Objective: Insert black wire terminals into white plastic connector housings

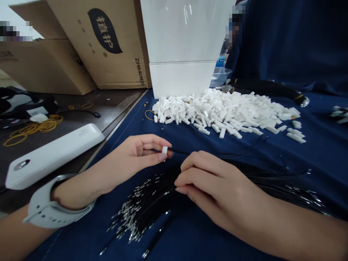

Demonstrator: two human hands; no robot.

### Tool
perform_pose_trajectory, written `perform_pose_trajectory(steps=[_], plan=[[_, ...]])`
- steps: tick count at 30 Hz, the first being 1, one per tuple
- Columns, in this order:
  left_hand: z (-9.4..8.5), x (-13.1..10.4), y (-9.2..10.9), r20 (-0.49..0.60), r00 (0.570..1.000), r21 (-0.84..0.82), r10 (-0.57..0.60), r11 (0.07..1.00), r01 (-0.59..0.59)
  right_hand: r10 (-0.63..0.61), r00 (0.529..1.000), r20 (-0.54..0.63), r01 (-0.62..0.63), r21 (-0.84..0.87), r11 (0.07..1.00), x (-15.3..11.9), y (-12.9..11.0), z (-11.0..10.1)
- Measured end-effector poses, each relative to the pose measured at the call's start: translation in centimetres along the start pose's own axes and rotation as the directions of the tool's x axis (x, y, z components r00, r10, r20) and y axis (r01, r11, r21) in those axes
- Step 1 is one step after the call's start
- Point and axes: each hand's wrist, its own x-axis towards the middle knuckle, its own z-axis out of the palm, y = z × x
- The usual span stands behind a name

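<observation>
Left hand (137, 154) is pinching a white connector housing (164, 150), presumably steadying it; right hand (216, 177) is arching over black wires (153, 192), grip unclear.

pieces (228, 108): white | wires (154, 203): black | tips (129, 217): silver | cloth (206, 235): navy | carton (127, 21): brown

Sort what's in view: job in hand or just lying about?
Likely in the job:
white piece in the left hand
black wires
heap of white pieces

Probably just lying about:
long white device
large cardboard box
blue-labelled bottle
</observation>
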Motion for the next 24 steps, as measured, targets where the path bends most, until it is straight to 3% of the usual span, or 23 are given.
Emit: perform_pose_trajectory(steps=[13, 16, 20, 24], plan=[[0.1, 0.0, 0.2, 0.020, 1.000, -0.021, -0.022, 1.000, 0.022, -0.139, 0.986, 0.091, 0.158, -0.257, 0.953, -1.0, 0.9, 1.0], [0.2, -0.2, 0.4, 0.019, 0.999, -0.043, -0.042, 0.998, 0.042, -0.132, 0.991, 0.014, 0.130, -0.287, 0.949, -0.7, 1.0, 0.6], [0.2, -0.3, 0.8, -0.042, 0.996, -0.080, -0.074, 0.994, 0.071, -0.028, 0.991, -0.132, -0.009, -0.273, 0.962, 0.0, 1.5, -0.7], [0.2, -0.5, 1.1, -0.080, 0.988, -0.138, -0.128, 0.984, 0.116, -0.015, 0.981, -0.195, -0.067, -0.407, 0.911, 0.0, 2.0, -1.5]])
